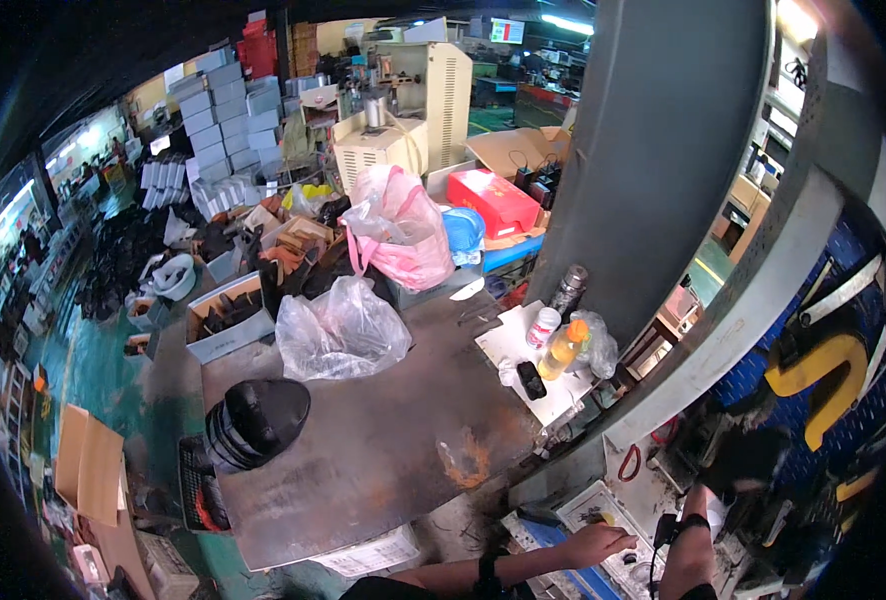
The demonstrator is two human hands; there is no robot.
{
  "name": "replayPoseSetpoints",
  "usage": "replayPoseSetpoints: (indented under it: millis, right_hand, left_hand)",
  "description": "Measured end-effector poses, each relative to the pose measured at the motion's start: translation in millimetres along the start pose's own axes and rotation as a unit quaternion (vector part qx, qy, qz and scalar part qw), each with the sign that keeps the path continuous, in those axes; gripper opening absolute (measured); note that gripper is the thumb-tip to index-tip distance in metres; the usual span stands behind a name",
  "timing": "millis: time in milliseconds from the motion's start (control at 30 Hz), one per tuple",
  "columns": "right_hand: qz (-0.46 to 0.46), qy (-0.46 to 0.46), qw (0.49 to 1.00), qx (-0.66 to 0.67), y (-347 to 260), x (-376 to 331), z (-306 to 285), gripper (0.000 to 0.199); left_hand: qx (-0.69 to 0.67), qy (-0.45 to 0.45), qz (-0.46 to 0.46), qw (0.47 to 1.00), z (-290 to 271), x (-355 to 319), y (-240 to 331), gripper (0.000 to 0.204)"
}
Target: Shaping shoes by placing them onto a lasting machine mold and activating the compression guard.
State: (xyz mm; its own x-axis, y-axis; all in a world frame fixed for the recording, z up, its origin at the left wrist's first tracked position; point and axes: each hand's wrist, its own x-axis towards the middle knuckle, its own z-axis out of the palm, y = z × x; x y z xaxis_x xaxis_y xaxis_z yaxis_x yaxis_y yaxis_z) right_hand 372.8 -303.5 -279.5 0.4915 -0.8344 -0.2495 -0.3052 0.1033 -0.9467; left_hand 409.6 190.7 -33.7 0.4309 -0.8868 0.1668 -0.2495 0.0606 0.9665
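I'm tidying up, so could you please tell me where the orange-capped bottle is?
In the head view, the orange-capped bottle stands right of centre on a white board by the grey pillar, between a white container and a clear plastic bag.

Pale tray-like surface, blue-edged and scattered with small bits, low in the right half of the frame.

The pale tray-like surface (585,501) is off-white and grimy, with a raised rim; it lies at a slant, its upper corner pointing toward the frame's middle right and its lower part partly covered. A blue strip (597,583) runs along its lower-left side, down toward the bottom edge of the frame. Near the upper part sits a small yellowish bit (606,518); lower down lies a small dark piece (630,558), too small to identify. Farther right, a black shape (748,460) is too blurred to make out.
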Motion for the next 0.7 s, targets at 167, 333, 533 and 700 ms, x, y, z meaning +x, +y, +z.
replayPoseSetpoints:
  millis: [167, 333, 533, 700]
  right_hand:
    - [-0.035, 0.12, 0.99, -0.063, -24.3, -2.7, 36.8, 0.038]
    - [0.0, 0.374, 0.91, -0.178, -89.5, 29.0, 99.0, 0.029]
    - [-0.048, 0.434, 0.885, -0.16, -170.5, -70.2, 124.1, 0.024]
    - [-0.053, 0.305, 0.933, -0.182, -178.5, -96.0, 131.3, 0.015]
  left_hand:
    - [-0.092, -0.018, -0.056, 0.994, 18.1, -7.6, -35.9, 0.037]
    - [-0.072, -0.049, -0.054, 0.995, 29.1, -34.5, -72.6, 0.033]
    - [-0.086, -0.013, -0.227, 0.97, 25.9, -55.7, -38.8, 0.035]
    - [-0.052, -0.003, -0.182, 0.982, 53.3, -47.3, -31.4, 0.034]
